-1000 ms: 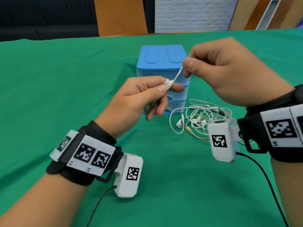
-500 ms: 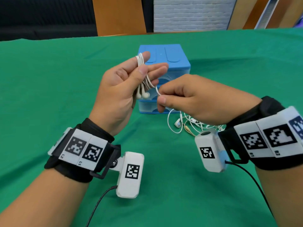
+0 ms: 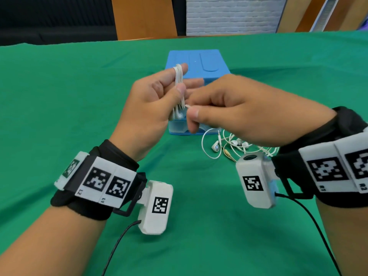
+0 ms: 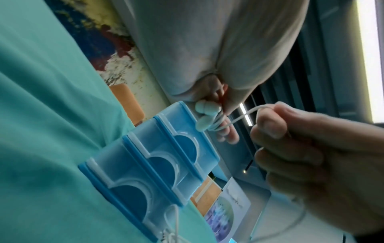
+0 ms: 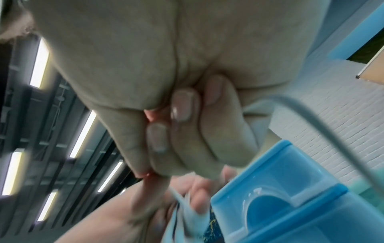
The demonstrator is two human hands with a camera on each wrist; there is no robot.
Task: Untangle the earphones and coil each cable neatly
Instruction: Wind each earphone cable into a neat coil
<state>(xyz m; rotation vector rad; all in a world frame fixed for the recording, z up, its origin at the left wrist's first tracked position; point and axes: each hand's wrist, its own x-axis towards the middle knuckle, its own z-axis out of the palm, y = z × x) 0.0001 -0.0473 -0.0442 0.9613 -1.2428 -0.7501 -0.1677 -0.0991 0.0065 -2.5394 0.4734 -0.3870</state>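
Head view, near to far.

1. Wrist cameras: two white housings with black square markers, strapped on black bands, low in the frame at left and right of centre.
2. Tabletop (image 3: 59,96): green cloth, filling most of the frame.
3. Tangled earphones (image 3: 235,145): loose heap of white and cream cables with buds and a plug, lying on the cloth right of centre, just under the right wrist.
4. Left hand (image 3: 147,108): centre of frame, raised off the cloth. Fingers curled round the coiled earphone cable (image 3: 178,76); loops pass over the forefinger, thumb pressing them at mid-length. Two white buds hang below the thumb.
5. Right hand (image 3: 245,108): right of centre, closed in a fist, thumb and forefinger pinching the free end of the same cable, just beside the left thumb.
6. Blue drawer box (image 3: 207,62): three translucent drawers, standing behind both hands, upper centre.
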